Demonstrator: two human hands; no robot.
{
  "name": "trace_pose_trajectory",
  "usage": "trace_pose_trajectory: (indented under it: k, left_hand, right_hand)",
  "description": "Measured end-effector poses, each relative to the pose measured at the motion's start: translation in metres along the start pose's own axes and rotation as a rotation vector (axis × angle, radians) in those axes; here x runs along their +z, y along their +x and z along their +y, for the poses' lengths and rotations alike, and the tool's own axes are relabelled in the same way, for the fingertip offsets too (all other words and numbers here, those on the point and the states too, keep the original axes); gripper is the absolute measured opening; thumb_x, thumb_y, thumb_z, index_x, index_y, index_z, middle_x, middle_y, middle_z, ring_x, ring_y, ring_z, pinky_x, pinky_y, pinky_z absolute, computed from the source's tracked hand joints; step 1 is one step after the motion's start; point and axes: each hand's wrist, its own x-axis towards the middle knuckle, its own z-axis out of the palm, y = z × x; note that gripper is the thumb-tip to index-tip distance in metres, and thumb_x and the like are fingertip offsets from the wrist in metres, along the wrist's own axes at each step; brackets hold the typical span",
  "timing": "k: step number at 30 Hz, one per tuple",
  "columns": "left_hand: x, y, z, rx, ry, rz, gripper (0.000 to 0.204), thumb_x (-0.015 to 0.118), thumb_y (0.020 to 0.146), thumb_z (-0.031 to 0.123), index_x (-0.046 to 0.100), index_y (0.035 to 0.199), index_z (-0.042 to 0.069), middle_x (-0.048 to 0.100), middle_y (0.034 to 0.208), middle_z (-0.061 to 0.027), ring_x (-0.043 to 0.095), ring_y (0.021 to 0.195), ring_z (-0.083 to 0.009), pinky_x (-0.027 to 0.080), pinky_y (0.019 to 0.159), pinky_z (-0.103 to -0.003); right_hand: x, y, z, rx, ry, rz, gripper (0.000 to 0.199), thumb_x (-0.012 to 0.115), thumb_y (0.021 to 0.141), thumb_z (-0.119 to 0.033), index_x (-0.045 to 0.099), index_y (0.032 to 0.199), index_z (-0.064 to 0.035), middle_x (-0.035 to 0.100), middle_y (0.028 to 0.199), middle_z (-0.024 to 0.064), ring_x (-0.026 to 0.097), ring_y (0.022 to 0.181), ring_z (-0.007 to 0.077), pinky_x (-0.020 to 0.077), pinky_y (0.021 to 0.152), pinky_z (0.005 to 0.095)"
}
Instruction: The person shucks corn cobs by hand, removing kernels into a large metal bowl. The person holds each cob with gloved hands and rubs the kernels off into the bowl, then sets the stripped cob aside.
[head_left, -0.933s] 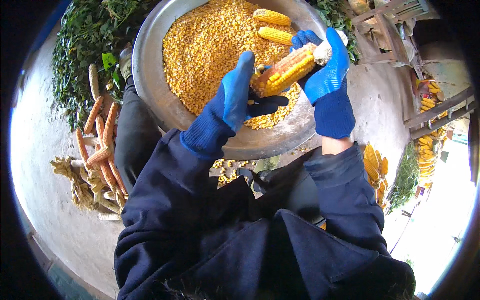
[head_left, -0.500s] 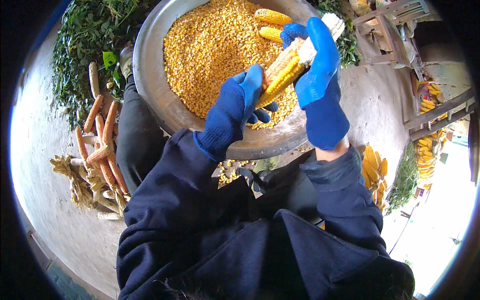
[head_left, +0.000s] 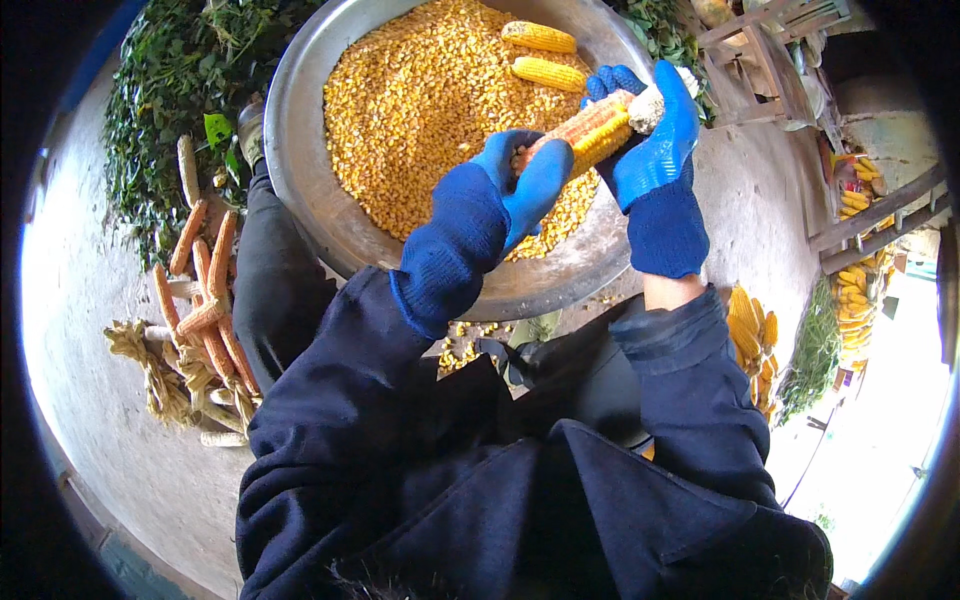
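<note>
A partly shelled ear of corn (head_left: 597, 137) slants up to the right over a wide metal basin (head_left: 297, 150), yellow kernels left along one side and bare pinkish cob along the other. My left hand (head_left: 515, 185), in a blue glove, is closed round its lower end. Closed at the upper end is my right hand (head_left: 660, 150), also gloved, gripping a pale bare corncob (head_left: 648, 108) against the ear. Loose kernels (head_left: 420, 95) fill much of the basin. Two ears with kernels on, one upper (head_left: 539, 37) and one lower (head_left: 550, 74), lie on them near the far right wall.
Stripped reddish cobs (head_left: 207, 290) and dry husks (head_left: 150, 370) lie on the floor at left, below a leafy green pile (head_left: 170, 110). Yellow ears (head_left: 750, 340) are heaped at right. Wooden furniture (head_left: 770, 75) stands at far right. My knees flank the basin.
The ear has turned to lie flatter. My left hand has moved right and up along with its lower end, while my right hand has shifted slightly right and down with the pale cob.
</note>
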Motion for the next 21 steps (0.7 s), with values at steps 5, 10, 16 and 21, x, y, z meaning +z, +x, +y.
trace_pose_trajectory:
  k: [5,10,16,21]
  left_hand:
    - [-0.009,0.010,-0.005,-0.258,-0.071,-0.006,0.068,0.041,0.096,0.067,0.063,0.109,0.004,0.070,0.073,-0.0127,0.061,0.044,-0.0183,0.044,0.038,-0.025]
    - [-0.004,0.009,-0.001,-0.131,-0.240,-0.070,0.064,0.050,0.098,0.059,0.058,0.125,0.001,0.069,0.106,-0.0170,0.069,0.068,-0.0171,0.054,0.057,-0.025]
    - [0.000,0.019,-0.042,0.268,0.342,0.065,0.053,0.065,0.095,0.041,0.057,0.128,0.000,0.069,0.105,-0.0153,0.069,0.077,-0.0191,0.056,0.063,-0.030]
    - [-0.005,0.004,0.004,-0.095,-0.093,-0.027,0.058,0.057,0.094,0.054,0.061,0.120,0.002,0.070,0.086,-0.0129,0.064,0.058,-0.0192,0.050,0.046,-0.032]
  right_hand:
    - [0.028,-0.034,0.010,-0.345,-0.327,-0.209,0.045,0.064,0.092,-0.041,0.063,0.116,-0.0027,0.068,0.111,0.0177,0.066,0.104,0.0300,0.0517,0.097,0.0420]
    - [0.005,-0.007,0.003,-0.199,-0.110,-0.018,0.050,0.067,0.091,-0.041,0.057,0.124,-0.0048,0.066,0.113,0.0206,0.066,0.102,0.0321,0.0516,0.098,0.0435]
    - [0.008,-0.015,0.009,-0.099,-0.149,-0.114,0.051,0.064,0.092,-0.044,0.061,0.117,-0.0001,0.068,0.104,0.0175,0.066,0.098,0.0294,0.0533,0.094,0.0423]
    - [0.010,-0.016,0.005,-0.019,-0.113,-0.182,0.052,0.061,0.093,-0.049,0.067,0.102,0.0019,0.069,0.102,0.0173,0.067,0.092,0.0275,0.0549,0.089,0.0395]
